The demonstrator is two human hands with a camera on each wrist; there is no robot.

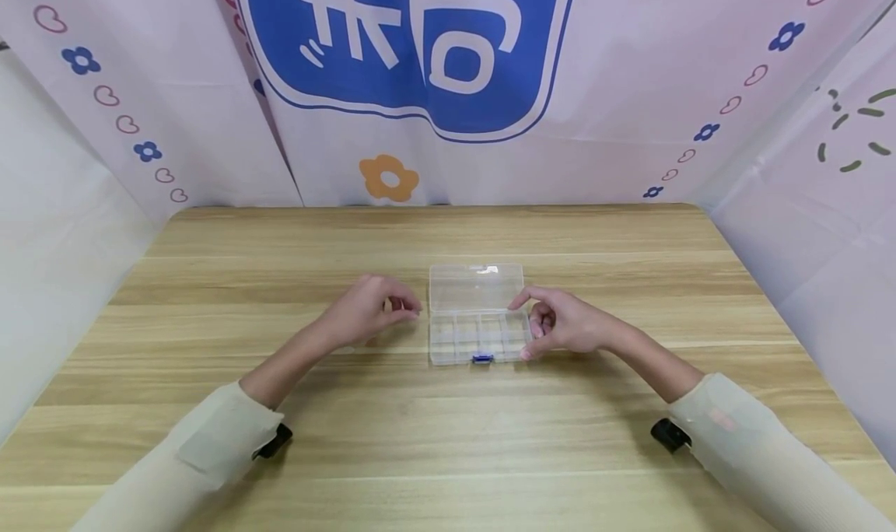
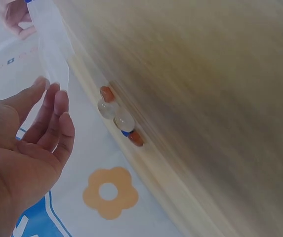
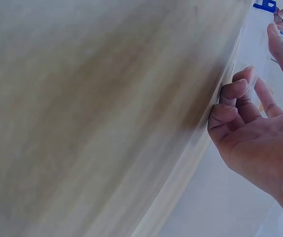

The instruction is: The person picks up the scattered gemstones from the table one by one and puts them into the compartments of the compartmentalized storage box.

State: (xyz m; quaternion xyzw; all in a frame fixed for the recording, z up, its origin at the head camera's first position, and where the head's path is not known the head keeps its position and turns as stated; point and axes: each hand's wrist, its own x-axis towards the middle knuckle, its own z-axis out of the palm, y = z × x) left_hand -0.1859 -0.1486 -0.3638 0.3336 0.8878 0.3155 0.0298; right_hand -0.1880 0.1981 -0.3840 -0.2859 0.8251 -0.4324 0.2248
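Observation:
A clear plastic compartment box (image 1: 442, 358) lies on the table with its lid (image 1: 465, 287) folded back and a blue latch (image 1: 482, 358) at the front. My left hand (image 1: 364, 308) hovers just left of the box, thumb and forefinger pinching what looks like a small clear bead (image 2: 47, 84), mostly covered by the fingertips. My right hand (image 1: 570, 322) holds the box's right end, thumb at the front corner, forefinger near the hinge, other fingers curled against the side. In the left wrist view, clear beads (image 2: 124, 120) and reddish-brown pieces (image 2: 136, 138) lie on the table near my left hand.
The wood-grain table (image 1: 448, 439) reaches back to a printed cloth (image 1: 595, 159). More white cloth hangs at both sides. A bit of something blue (image 2: 126, 133) shows among the beads. Black wrist devices (image 1: 670, 435) sit under both sleeves.

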